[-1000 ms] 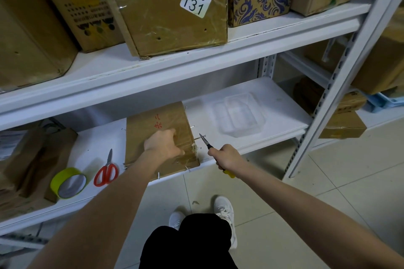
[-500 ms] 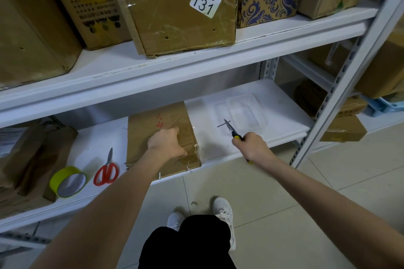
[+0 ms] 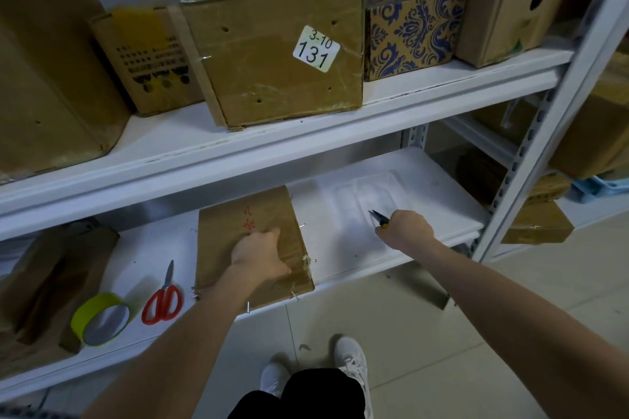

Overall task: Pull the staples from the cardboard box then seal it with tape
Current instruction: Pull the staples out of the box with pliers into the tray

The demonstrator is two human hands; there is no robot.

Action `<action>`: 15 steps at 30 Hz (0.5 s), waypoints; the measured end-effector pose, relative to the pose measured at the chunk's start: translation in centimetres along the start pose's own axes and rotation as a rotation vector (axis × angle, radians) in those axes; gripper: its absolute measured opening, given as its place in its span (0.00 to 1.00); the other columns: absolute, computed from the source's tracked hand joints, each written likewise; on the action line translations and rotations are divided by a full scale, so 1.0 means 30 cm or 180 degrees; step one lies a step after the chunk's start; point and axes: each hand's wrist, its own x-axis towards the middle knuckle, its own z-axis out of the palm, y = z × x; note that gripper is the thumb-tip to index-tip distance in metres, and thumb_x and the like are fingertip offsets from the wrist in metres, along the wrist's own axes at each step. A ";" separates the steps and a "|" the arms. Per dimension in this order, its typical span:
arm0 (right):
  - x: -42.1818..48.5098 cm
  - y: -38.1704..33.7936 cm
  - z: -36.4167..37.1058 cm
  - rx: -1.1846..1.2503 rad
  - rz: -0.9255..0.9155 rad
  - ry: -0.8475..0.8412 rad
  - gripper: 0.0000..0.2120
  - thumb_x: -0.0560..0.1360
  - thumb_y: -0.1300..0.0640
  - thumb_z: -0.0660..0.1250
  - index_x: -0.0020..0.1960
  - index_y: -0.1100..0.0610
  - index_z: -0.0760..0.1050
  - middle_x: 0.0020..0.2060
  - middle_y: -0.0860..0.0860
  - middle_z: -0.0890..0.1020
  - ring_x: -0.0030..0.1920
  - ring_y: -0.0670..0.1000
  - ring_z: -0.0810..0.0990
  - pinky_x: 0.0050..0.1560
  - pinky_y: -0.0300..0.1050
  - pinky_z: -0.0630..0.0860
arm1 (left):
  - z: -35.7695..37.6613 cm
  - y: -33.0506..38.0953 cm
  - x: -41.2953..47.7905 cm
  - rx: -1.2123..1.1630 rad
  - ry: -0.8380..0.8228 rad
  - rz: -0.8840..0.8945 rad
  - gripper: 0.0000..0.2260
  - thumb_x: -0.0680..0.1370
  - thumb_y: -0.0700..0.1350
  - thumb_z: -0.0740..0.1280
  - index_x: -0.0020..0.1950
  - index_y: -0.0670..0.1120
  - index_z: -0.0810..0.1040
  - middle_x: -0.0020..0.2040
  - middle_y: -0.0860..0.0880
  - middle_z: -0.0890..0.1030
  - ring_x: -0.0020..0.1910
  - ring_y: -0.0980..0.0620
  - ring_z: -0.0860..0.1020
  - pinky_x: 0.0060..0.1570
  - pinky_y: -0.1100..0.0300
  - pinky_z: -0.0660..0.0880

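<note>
Right hand (image 3: 405, 230): your fingers are wrapped round the pliers (image 3: 378, 218), fist closed on the yellow-and-black handle. The dark tips point away from you, over the clear plastic tray (image 3: 360, 189). I can't tell whether the tips hold a staple, it's too small and blurred.

Left hand (image 3: 260, 253): it lies palm down on top of the cardboard box (image 3: 235, 231), back of the hand up, fingers pointing toward the far edge and gripping nothing. It presses on the right half of the top, just below the red characters.

The box lies flat on the lower shelf (image 3: 340, 252), its near edge close to the shelf's front lip. Staples (image 3: 312, 260) stick out along its edges: several on the right side, a few at the near edge, and one at the far left.

The tray sits on the same shelf, right of the box and apart from it.

Left of the box, the red-handled scissors (image 3: 163, 299) lie blades away from you. Left of those, the roll of yellow-green tape (image 3: 100, 318) rests tilted, near some brown paper bags (image 3: 51, 275).

The upper shelf (image 3: 306, 136) carries a row of cartons. One in the middle has a white "3-10 131" label (image 3: 316, 48), and a blue-patterned box (image 3: 412, 34) sits beside it.

Your white shoes (image 3: 350, 360) are on the tiled floor (image 3: 442, 350) below.
</note>
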 end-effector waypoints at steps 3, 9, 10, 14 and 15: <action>0.003 -0.018 0.014 -0.0325 -0.0065 -0.0073 0.11 0.73 0.49 0.61 0.37 0.55 0.67 0.34 0.49 0.73 0.41 0.54 0.77 0.38 0.41 0.70 | 0.006 0.000 -0.001 -0.0007 0.0015 0.0031 0.22 0.69 0.55 0.72 0.59 0.51 0.69 0.47 0.50 0.76 0.44 0.52 0.77 0.37 0.62 0.75; -0.003 -0.055 0.012 -0.0733 -0.0369 -0.0363 0.11 0.73 0.49 0.61 0.47 0.56 0.71 0.37 0.49 0.73 0.41 0.53 0.75 0.34 0.40 0.67 | 0.012 -0.005 -0.002 -0.0065 -0.0001 0.0018 0.24 0.69 0.56 0.72 0.61 0.51 0.68 0.49 0.49 0.76 0.46 0.50 0.77 0.42 0.59 0.79; -0.010 -0.059 0.014 -0.0786 -0.0415 -0.0394 0.11 0.73 0.49 0.61 0.45 0.56 0.72 0.36 0.49 0.73 0.39 0.52 0.74 0.32 0.39 0.66 | 0.014 -0.007 0.000 -0.0076 -0.0023 -0.0008 0.25 0.69 0.56 0.72 0.61 0.51 0.68 0.49 0.49 0.76 0.46 0.50 0.77 0.43 0.58 0.79; -0.052 -0.070 0.012 -0.0702 -0.0473 -0.0215 0.12 0.73 0.49 0.61 0.36 0.55 0.67 0.33 0.49 0.73 0.38 0.52 0.74 0.30 0.39 0.64 | 0.001 -0.009 0.007 -0.0187 -0.0150 -0.0150 0.28 0.67 0.65 0.69 0.61 0.52 0.69 0.56 0.48 0.76 0.53 0.47 0.77 0.50 0.52 0.78; -0.064 -0.079 0.009 -0.0566 -0.0486 -0.0123 0.13 0.74 0.48 0.60 0.35 0.55 0.67 0.33 0.49 0.73 0.38 0.53 0.74 0.30 0.39 0.65 | -0.008 -0.006 0.008 -0.0235 -0.0161 -0.0206 0.31 0.66 0.67 0.68 0.63 0.53 0.69 0.61 0.47 0.75 0.58 0.45 0.75 0.55 0.49 0.77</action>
